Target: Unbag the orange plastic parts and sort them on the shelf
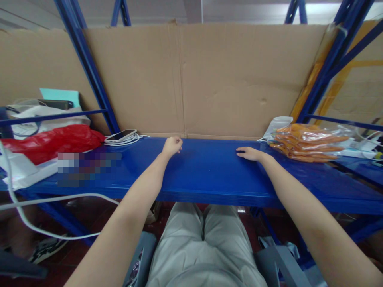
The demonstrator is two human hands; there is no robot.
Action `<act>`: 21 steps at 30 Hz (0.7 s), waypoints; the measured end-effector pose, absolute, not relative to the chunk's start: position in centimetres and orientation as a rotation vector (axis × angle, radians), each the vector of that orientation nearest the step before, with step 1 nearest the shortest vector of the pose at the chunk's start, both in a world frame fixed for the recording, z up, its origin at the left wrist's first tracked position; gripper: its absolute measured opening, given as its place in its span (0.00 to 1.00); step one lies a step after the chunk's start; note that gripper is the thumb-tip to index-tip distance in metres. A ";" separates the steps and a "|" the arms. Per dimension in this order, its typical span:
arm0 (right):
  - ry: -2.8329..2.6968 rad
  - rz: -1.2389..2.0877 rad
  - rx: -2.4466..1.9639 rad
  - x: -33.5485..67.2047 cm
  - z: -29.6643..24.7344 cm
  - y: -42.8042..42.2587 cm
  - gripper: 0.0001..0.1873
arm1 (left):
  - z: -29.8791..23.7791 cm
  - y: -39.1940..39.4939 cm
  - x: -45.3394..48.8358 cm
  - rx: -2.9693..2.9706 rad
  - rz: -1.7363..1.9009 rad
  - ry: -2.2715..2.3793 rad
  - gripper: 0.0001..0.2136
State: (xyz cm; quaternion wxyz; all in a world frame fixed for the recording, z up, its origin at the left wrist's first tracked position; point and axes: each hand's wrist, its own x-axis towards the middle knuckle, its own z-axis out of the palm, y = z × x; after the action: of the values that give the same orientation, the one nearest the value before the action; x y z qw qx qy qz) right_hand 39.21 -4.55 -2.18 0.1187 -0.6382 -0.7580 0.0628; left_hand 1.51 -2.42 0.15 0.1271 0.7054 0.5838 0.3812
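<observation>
My left hand (172, 146) rests near the back of the blue tabletop (206, 171), its fingers curled into a loose fist. Nothing shows between those fingers. Farther right, my right hand (249, 153) lies palm down on the same surface, fingers stretched out toward the left and holding nothing. A stretch of tabletop separates the two hands. Nearest to the right hand is a stack of orange items in clear plastic bags (308, 141). Left of my left hand lie a coiled white cable (127, 138) and a phone-like dark device (123, 134).
A cardboard panel (221, 79) stands behind the table between blue metal posts (92, 75). A red plastic bag (60, 139) and white packaging (36, 171) sit at the left. A white cable (60, 199) loops in front of the table's left edge. Grey chair armrests (143, 255) flank my legs.
</observation>
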 end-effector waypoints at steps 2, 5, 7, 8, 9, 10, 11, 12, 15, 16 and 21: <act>-2.216 0.190 -1.886 39.0 -2.0 -4.8 0.25 | 0.2 -2.4 1.5 2.051 1.107 1.695 0.10; -2.217 0.199 -1.910 38.8 -1.8 -5.0 0.26 | 0.3 -2.5 1.5 2.039 1.115 1.689 0.09; -2.221 0.199 -1.902 38.9 -1.7 -5.0 0.26 | 0.3 -2.6 1.6 2.032 1.119 1.683 0.09; -2.221 0.195 -1.896 38.9 -1.8 -5.0 0.25 | 0.4 -2.6 1.6 2.029 1.119 1.681 0.09; -2.220 0.191 -1.891 39.0 -1.8 -5.0 0.25 | 0.4 -2.6 1.6 2.027 1.119 1.681 0.09; -2.219 0.187 -1.888 39.0 -1.8 -5.0 0.25 | 0.4 -2.6 1.6 2.027 1.119 1.683 0.09; -2.220 0.182 -1.886 39.0 -1.8 -5.0 0.25 | 0.4 -2.6 1.6 2.029 1.118 1.684 0.09; -2.221 0.178 -1.884 38.9 -1.9 -5.0 0.25 | 0.4 -2.6 1.6 2.032 1.117 1.686 0.09; -2.212 0.171 -1.882 38.6 -1.7 -5.2 0.25 | 0.3 -2.5 1.6 2.046 1.110 1.692 0.09; -2.192 0.170 -1.892 38.5 -1.5 -5.3 0.24 | 0.3 -2.5 1.6 2.050 1.106 1.696 0.09; -1.839 0.040 -2.038 39.4 0.4 -6.3 0.18 | 0.2 -2.4 1.4 2.058 1.091 1.705 0.09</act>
State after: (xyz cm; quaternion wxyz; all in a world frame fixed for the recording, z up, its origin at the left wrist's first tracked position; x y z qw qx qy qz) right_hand 39.39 -6.32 0.44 0.1969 -0.7277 -0.6569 0.0143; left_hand 1.44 -2.40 0.24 0.1270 0.7073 0.5857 0.3749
